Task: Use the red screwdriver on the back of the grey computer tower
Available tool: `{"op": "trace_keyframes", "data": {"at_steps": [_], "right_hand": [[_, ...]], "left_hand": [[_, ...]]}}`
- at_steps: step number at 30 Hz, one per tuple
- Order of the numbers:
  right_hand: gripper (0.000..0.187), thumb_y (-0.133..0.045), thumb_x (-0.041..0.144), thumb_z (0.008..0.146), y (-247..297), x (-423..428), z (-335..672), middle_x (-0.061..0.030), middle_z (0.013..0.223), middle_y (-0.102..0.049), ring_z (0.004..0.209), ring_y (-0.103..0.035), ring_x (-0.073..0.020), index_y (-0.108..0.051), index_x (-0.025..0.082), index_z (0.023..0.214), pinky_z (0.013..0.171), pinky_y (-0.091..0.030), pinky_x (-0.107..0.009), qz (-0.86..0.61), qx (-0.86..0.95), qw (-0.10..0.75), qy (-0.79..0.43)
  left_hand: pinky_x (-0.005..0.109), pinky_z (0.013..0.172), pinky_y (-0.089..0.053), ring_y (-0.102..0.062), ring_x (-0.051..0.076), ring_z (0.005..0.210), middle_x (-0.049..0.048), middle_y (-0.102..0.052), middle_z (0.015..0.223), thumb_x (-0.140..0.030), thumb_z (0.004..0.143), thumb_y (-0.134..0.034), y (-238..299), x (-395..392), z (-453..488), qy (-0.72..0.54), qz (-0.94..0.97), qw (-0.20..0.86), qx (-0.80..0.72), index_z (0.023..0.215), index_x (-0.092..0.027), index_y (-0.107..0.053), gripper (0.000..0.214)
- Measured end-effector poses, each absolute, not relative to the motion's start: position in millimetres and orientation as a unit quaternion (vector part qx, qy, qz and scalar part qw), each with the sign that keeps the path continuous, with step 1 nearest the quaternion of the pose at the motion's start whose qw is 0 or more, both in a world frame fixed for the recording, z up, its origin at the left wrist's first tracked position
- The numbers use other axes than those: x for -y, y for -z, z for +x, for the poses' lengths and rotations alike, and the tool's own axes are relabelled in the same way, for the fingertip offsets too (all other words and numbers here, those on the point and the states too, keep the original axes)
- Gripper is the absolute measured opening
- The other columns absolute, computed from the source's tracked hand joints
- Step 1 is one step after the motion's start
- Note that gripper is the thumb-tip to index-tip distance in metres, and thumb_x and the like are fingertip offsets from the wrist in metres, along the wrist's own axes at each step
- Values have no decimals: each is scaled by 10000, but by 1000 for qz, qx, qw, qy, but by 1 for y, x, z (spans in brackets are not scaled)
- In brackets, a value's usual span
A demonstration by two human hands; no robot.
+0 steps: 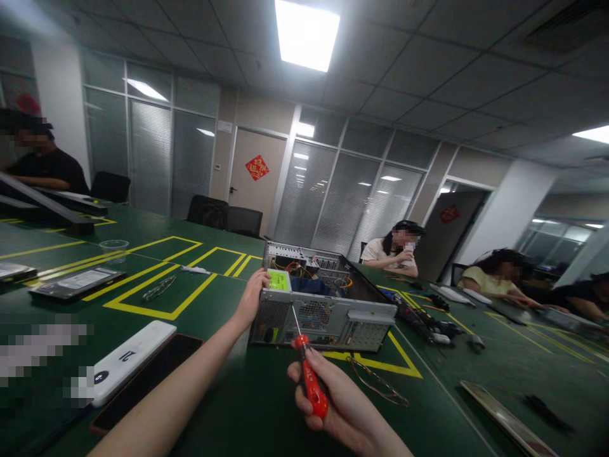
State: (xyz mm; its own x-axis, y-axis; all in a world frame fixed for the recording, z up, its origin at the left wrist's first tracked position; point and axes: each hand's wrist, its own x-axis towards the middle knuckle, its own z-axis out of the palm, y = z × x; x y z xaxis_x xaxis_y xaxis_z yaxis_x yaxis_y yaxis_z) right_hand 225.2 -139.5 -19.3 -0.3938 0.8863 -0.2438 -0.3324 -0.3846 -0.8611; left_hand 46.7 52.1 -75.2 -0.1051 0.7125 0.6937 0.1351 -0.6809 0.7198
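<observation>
An open desktop computer case (pixel 328 314) lies on the green table (pixel 257 406), its rear panel facing me and cables showing inside. My left hand (pixel 252 297) grips the case's near left top corner, beside a green-labelled power supply (pixel 279 280). My right hand (pixel 333 400) is closed round the red handle of a screwdriver (pixel 307 371). Its thin shaft points up toward the rear panel near the fan grille; whether the tip touches is unclear.
A white device (pixel 128 358) on a dark slab lies at my left. A flat panel (pixel 78 282), a plastic cup (pixel 114 247) and wire glasses (pixel 378 381) are on the table. Tools (pixel 423 320) lie right of the case. Other people sit at the far left and right.
</observation>
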Motion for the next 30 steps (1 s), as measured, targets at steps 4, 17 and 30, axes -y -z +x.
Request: {"op": "trace_keyframes", "data": {"at_steps": [4,17,30], "right_hand": [[335,-652,304,766,17,137,235,-3,837,-661,558,-573,-96,-430,244,1010,464,-335,-186,-327,358,367,-794],[643,-757,218,717,22,126,252,-104,1016,-664,857,-677,-195,-401,176,1250,741,-484,-321,-256,425,288,-819],[415,-756,403,715,47,127,231,-56,1000,-668,665,-631,-118,-521,208,995,538,-407,-212,-292,327,321,-839]], "left_hand": [[403,1139,-296,-450,221,1270,80,-616,1073,-444,940,-253,76,-52,47,-664,631,217,-338,725,-211,-520,414],[400,1140,-292,-438,226,1282,78,-616,1084,-424,941,-265,75,-51,46,-661,634,228,-331,725,-215,-524,397],[395,1151,-272,-462,222,1242,86,-610,1040,-448,933,-260,74,-50,46,-661,637,221,-330,711,-209,-504,407]]}}
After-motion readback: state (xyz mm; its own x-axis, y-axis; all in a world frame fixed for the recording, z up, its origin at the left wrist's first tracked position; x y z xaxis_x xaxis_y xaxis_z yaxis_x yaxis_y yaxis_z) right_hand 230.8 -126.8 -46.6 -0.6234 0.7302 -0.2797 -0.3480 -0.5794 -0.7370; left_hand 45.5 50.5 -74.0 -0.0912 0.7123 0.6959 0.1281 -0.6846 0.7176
